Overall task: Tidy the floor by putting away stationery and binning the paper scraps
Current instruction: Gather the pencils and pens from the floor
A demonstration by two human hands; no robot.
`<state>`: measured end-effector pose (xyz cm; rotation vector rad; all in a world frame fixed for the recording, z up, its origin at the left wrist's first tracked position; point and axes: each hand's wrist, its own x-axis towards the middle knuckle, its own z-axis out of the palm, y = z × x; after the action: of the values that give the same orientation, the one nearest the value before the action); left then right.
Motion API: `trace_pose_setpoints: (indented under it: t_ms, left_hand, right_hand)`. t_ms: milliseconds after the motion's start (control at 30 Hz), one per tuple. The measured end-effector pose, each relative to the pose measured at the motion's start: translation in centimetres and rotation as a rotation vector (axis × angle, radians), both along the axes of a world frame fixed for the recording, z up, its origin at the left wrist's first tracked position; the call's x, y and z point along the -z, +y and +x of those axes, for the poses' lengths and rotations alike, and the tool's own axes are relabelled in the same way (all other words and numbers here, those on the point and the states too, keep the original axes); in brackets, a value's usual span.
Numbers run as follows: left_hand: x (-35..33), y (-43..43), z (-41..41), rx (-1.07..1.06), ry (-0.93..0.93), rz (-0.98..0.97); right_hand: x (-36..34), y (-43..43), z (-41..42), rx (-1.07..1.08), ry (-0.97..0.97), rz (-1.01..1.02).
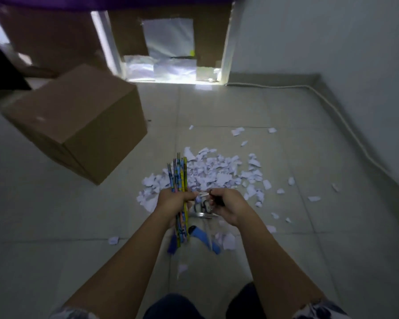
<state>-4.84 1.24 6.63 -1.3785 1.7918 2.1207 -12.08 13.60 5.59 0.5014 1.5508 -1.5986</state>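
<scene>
Nearest, a blue-handled scissors [204, 238] lies on the smooth tiled floor [55, 226], just below both hands. The left hand [173, 201] has its fingers wrapped around a bundle of slim patterned pencils [179, 178]. The right hand [226, 206] pinches a small shiny metal piece, too blurred to name. Beyond the hands spreads a heap of torn white scraps [219, 171]; farther left sits a plain cardboard box [78, 120].

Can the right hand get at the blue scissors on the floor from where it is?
Probably, but not freely: the scissors lie uncovered just below the right hand, yet that hand already pinches a small metal item. The left hand is full of pencils.
</scene>
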Motion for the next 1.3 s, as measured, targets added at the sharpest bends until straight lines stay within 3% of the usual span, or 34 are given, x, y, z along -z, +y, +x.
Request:
trace_pose_setpoints:
  t_ms: [300, 500, 700, 1000, 1300]
  left_hand:
    - [-29.4, 13.4, -3.4, 0.4, 0.06, 0.075]
    - [-41.6, 26.3, -3.6, 0.719, 0.121, 0.104]
    - [-46.6, 39.8, -1.5, 0.94, 0.189, 0.15]
    - [-49.8, 63.1, 6.3, 1.167, 0.288, 0.275]
    - [-55.9, 84.4, 11.0, 1.109, 0.702, 0.298]
  right_hand:
    - [-30.7, 15.1, 2.8, 0.359, 0.051, 0.041]
    - [-43.1, 26.3, 7.4, 0.57, 0.166, 0.18]
    - [-49.0, 38.2, 12.9, 0.751, 0.285, 0.197]
    - [-52.0, 59.2, 23.4, 0.974, 0.349, 0.282]
    - [-52.7, 76.4, 29.6, 1.456, 0.458, 0.374]
